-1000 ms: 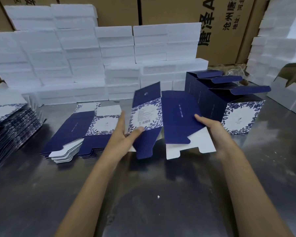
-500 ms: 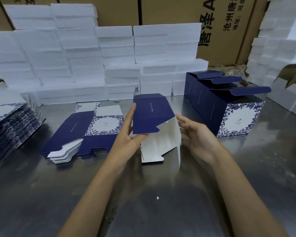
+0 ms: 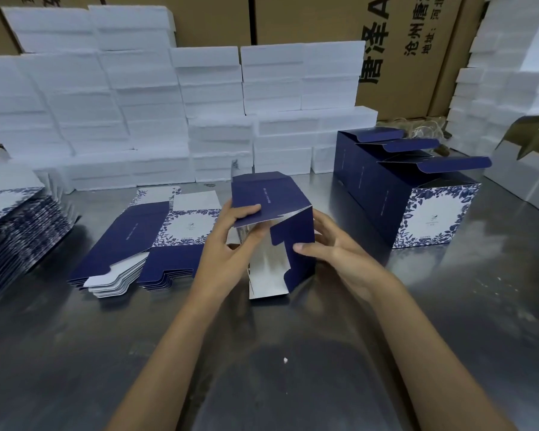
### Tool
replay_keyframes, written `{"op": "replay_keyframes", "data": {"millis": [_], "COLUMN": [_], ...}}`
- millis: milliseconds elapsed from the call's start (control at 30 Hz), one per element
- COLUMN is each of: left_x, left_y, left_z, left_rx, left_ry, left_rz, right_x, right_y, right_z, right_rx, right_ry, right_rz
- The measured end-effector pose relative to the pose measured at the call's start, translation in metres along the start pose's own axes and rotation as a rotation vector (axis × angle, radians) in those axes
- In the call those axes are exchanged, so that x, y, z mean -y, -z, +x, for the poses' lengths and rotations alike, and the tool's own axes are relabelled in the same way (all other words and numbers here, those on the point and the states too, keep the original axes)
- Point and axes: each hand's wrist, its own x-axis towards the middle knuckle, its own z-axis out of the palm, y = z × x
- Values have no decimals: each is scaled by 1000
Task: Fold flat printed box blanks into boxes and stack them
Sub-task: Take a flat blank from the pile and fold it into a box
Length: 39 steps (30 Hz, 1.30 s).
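**Half-formed box, flaps still loose**

Your left hand (image 3: 227,244) pinches the top panel of the half-folded box (image 3: 280,231), held over the counter (image 3: 262,368) centre; your right hand (image 3: 330,250) pinches its side flap. Uneven squeezing could crease the panel or miss the tuck. The far brown carton (image 3: 395,42) reads "唐泽", "沧州", "地址: 河北"; the box's print is too small to read.

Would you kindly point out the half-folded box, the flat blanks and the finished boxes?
half-folded box (image 3: 262,194): head view, its navy top panel.
flat blanks (image 3: 128,237): head view, top blank's navy panel.
finished boxes (image 3: 430,219): head view, nearest box's floral face.
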Motion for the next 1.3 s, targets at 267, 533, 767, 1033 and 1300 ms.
{"op": "replay_keyframes", "data": {"millis": [267, 533, 767, 1033, 1300], "left_x": [10, -2, 2, 3, -2], "left_y": [0, -1, -2, -5, -6], "left_z": [4, 30, 34, 29, 27], "left_rx": [54, 35, 13, -16, -18], "left_ry": [-60, -75, -68, -65, -57], "left_rz": [55, 200, 182, 153, 149], "right_x": [-12, -12, -18, -21, -14], "right_y": [-9, 5, 18, 18, 13], "right_z": [6, 6, 7, 11, 11], "right_rx": [-160, -221, -128, -135, -181], "right_ry": [59, 27, -35, -38, 43], "right_rz": [-213, -659, -844, -824, -798]}}
